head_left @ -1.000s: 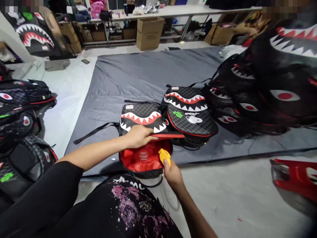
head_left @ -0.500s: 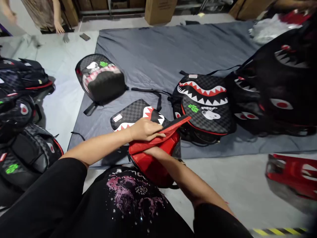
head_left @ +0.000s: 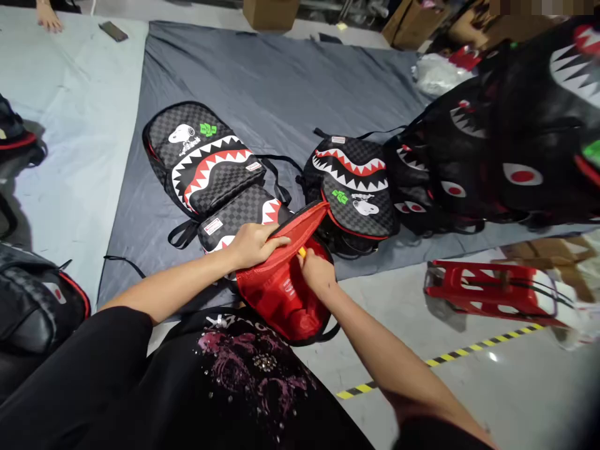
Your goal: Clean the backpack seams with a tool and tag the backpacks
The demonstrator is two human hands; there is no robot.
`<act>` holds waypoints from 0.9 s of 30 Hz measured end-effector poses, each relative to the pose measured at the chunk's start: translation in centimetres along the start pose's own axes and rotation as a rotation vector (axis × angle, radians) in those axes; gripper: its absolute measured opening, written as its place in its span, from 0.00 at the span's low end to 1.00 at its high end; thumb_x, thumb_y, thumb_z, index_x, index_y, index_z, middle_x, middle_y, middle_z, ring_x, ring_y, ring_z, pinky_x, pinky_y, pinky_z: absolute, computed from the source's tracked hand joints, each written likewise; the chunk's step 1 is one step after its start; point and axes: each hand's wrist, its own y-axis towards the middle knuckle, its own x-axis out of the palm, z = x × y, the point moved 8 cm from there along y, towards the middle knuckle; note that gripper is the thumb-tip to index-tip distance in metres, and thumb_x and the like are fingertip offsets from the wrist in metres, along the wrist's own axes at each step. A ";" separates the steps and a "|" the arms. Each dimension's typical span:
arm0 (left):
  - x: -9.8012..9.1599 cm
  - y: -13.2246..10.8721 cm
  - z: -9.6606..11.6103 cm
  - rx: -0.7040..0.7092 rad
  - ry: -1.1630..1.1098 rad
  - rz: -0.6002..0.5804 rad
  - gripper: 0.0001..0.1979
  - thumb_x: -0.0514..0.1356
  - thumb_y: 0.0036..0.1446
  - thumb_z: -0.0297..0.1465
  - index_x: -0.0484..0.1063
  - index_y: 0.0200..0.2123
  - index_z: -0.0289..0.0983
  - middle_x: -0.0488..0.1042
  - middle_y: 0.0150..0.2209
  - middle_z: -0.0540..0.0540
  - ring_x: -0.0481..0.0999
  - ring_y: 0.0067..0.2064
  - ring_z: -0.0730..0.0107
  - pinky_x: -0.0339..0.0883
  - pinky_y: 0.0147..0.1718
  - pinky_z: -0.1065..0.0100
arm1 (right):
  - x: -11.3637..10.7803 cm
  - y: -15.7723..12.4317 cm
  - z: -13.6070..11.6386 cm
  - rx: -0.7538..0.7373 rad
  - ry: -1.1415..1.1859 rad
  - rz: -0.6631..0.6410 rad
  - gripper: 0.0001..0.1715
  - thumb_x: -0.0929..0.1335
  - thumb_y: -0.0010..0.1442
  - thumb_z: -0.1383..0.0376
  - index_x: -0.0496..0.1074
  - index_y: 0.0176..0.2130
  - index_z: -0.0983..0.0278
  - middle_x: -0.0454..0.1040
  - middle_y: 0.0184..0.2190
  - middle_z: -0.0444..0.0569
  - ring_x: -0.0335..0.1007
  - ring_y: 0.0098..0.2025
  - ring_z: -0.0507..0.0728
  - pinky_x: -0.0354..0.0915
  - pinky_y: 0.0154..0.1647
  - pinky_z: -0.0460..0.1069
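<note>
Right in front of me lies an unzipped checkered backpack [head_left: 287,300], its red lining exposed and its shark-teeth front turned away from me. My left hand [head_left: 257,245] grips the raised edge of its front flap, thumb on the red inner side. Over the opening, my right hand [head_left: 319,272] is closed around a small thing with a yellow end [head_left: 302,252]; the rest of it is hidden by the fingers. Beyond the flap lies a matching backpack [head_left: 201,156] with a dog print and green patch. Another one [head_left: 359,178] stands to the right.
Dark backpacks [head_left: 497,169] are piled at the right, and more [head_left: 35,300] lie at the left. A grey cloth [head_left: 272,81] covers the surface. A red and white item [head_left: 497,290] is on the floor at right. A phone [head_left: 113,31] and another person's hand [head_left: 49,17] are at far left.
My right hand has come up out of the bag's inside, and a yellow end now shows at its fingers. The flap remains in my left hand. The view has shifted to the right.
</note>
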 end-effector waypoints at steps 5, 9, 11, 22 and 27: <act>-2.5 -0.6 -4.2 -0.200 0.231 0.066 0.18 0.53 0.66 0.42 0.73 0.32 0.36 0.77 0.25 0.44 0.77 0.28 0.63 0.56 0.27 0.67 | 0.3 0.6 2.8 0.143 0.052 -0.010 0.28 0.53 0.71 0.53 0.67 0.50 0.70 0.77 0.44 0.65 0.76 0.46 0.61 0.65 0.40 0.50; -2.8 -1.0 -6.9 -0.285 0.298 0.096 0.17 0.54 0.65 0.41 0.74 0.32 0.35 0.78 0.28 0.41 0.78 0.31 0.59 0.56 0.28 0.66 | 3.9 -4.8 6.1 0.218 0.070 -0.166 0.27 0.62 0.64 0.46 0.74 0.37 0.66 0.79 0.32 0.58 0.78 0.38 0.60 0.67 0.37 0.48; -2.5 -0.6 -6.5 -0.233 0.272 0.096 0.17 0.54 0.65 0.41 0.74 0.32 0.36 0.79 0.28 0.42 0.78 0.32 0.60 0.56 0.28 0.67 | 5.6 -6.0 5.7 0.213 0.087 -0.194 0.23 0.64 0.64 0.49 0.74 0.42 0.65 0.80 0.34 0.56 0.78 0.39 0.60 0.68 0.39 0.49; -1.5 0.7 -3.2 0.100 0.126 0.217 0.22 0.51 0.66 0.43 0.69 0.24 0.37 0.71 0.19 0.48 0.71 0.21 0.70 0.53 0.24 0.69 | 10.3 -3.1 -3.9 -0.066 0.286 -0.026 0.19 0.59 0.68 0.58 0.67 0.54 0.63 0.76 0.50 0.59 0.73 0.52 0.61 0.63 0.50 0.48; -1.4 0.8 -3.5 0.122 0.128 0.203 0.23 0.51 0.65 0.44 0.65 0.22 0.38 0.68 0.17 0.49 0.68 0.20 0.71 0.52 0.23 0.69 | 11.4 -2.7 -4.0 0.040 0.349 -0.016 0.28 0.49 0.71 0.58 0.61 0.59 0.68 0.74 0.49 0.65 0.74 0.48 0.64 0.64 0.43 0.51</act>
